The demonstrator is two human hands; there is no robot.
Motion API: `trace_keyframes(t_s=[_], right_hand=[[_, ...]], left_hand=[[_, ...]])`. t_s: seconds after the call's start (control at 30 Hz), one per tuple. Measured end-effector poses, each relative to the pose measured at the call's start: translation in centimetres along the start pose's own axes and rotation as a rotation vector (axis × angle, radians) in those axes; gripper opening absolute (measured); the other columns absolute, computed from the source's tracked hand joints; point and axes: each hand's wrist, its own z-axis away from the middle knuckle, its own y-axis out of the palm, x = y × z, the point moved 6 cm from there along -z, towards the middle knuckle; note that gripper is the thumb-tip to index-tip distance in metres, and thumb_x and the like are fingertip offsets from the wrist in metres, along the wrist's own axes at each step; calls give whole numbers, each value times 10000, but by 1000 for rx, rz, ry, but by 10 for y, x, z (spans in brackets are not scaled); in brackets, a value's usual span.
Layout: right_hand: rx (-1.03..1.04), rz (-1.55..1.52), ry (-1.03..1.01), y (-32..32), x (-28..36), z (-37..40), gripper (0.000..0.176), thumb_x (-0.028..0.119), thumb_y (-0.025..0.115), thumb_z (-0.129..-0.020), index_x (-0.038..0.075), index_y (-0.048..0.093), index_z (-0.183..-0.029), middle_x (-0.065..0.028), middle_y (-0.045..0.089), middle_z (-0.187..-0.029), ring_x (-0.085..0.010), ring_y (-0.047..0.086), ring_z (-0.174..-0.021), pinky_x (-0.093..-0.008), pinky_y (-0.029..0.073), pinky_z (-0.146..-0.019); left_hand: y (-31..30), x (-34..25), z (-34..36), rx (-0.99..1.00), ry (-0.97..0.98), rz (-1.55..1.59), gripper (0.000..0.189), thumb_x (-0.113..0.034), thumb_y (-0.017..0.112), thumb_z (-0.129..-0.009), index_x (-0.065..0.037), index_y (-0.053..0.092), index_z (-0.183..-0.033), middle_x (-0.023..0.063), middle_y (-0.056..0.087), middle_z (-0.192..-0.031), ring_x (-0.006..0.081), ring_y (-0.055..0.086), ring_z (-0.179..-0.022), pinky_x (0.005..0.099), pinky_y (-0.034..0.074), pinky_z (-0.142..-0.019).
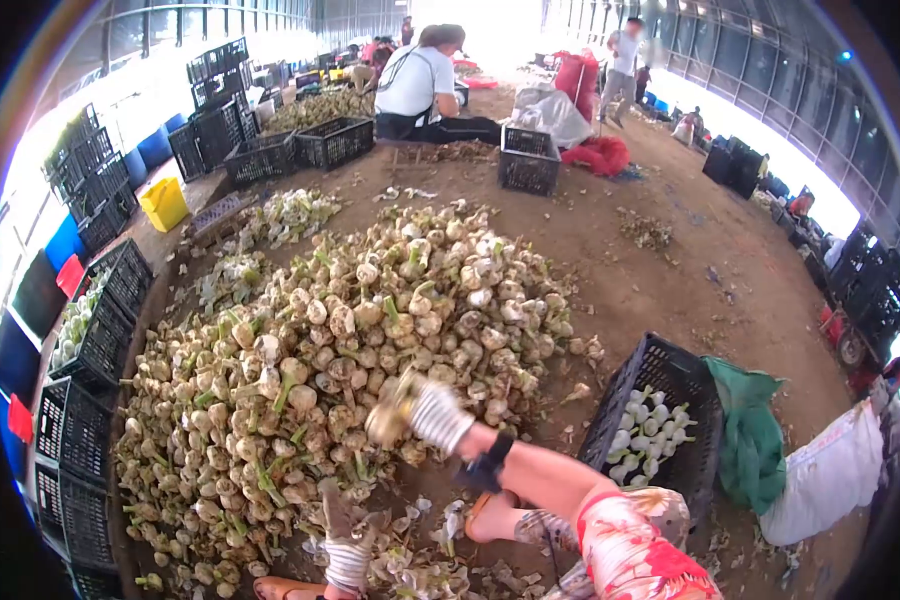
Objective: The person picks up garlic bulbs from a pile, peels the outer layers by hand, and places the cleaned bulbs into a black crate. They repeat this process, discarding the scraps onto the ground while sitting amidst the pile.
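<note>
A large heap of garlic bulbs point(370, 320) with short stems and dirty skins spreads over the ground in front of me. My right hand point(405, 408), in a yellowish work glove with a striped white cuff, reaches over the heap's near edge; motion smears its fingers. Low in the view, my left hand point(345, 520) wears a similar soiled glove and is beside the heap's lower edge, above loose skins. I cannot tell whether it holds anything. To my right, a black crate point(698, 440) contains clean white garlic bulbs point(650, 435).
Peeled skins point(420, 560) litter the ground by my sandalled feet. A green sack point(745, 430) and a white sack point(825, 475) lie beside the crate. Black crates point(75, 440) line the left side, near a yellow container point(164, 205). Ahead sits a person point(420, 85) in white.
</note>
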Motion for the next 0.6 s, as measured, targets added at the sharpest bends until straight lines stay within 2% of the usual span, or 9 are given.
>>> trace_keyframes(t_s=[0.03,0.07,0.13,0.2,0.27,0.37,0.4,0.47,0.6], right_hand=[[65,-133,17,29,-13,19,118,96,566,-776,-1,582,-842,-110,608,-761,-174,558,-665,-306,502,-612],[190,-222,340,50,32,55,194,164,610,-784,14,600,-907,-82,620,-790,-155,561,-683,-284,486,-614],[245,-304,247,84,38,87,271,260,630,-804,28,611,-944,-30,612,-795,-102,540,-693,-229,454,-598],[329,-248,201,102,43,104,268,256,637,-800,27,614,-935,-11,599,-751,-77,519,-676,-223,450,-595],[443,-257,304,114,44,118,286,275,639,-796,19,617,-922,0,593,-704,-60,502,-637,-224,440,-566],[438,-154,258,116,74,141,249,278,603,-824,50,621,-923,29,568,-664,-41,471,-566,-208,399,-491],[455,-73,241,118,78,149,240,282,594,-834,64,621,-930,42,561,-666,-32,467,-555,-198,389,-476],[479,-70,232,128,71,159,216,245,573,-840,62,611,-948,29,560,-646,-48,458,-538,-216,377,-472],[494,-84,193,136,78,176,190,167,556,-831,43,595,-970,-6,579,-669,-75,487,-577,-244,417,-522]], left_hand=[[11,-27,-6,36,95,48,702,16,604,-741,-130,273,-1342,113,417,-1237,192,510,-993,302,487,-798],[13,-39,-6,16,145,-19,695,20,601,-745,-123,273,-1342,116,423,-1230,194,511,-997,302,486,-803],[14,-56,-3,-21,244,-158,682,26,595,-754,-111,273,-1340,122,436,-1218,199,513,-1006,303,486,-813],[-3,-50,5,-81,128,232,539,-156,570,-838,-45,310,-1297,121,473,-1162,195,527,-972,286,473,-812],[-15,-57,22,-89,171,-2,553,-302,527,-868,-23,306,-1292,116,484,-1136,185,534,-945,298,472,-798],[-33,-48,44,-62,28,214,568,-328,511,-873,-46,282,-1310,117,512,-1065,159,536,-892,287,473,-757],[-40,-45,45,-69,36,183,616,-451,501,-848,-71,312,-1294,88,533,-997,150,543,-825,286,481,-686],[-34,-59,63,-13,-43,427,600,-506,492,-828,-104,367,-1256,61,551,-957,151,550,-739,288,474,-572],[-36,-68,76,-72,-225,524,550,-529,481,-821,-129,424,-1194,50,577,-885,166,548,-636,294,439,-456]])
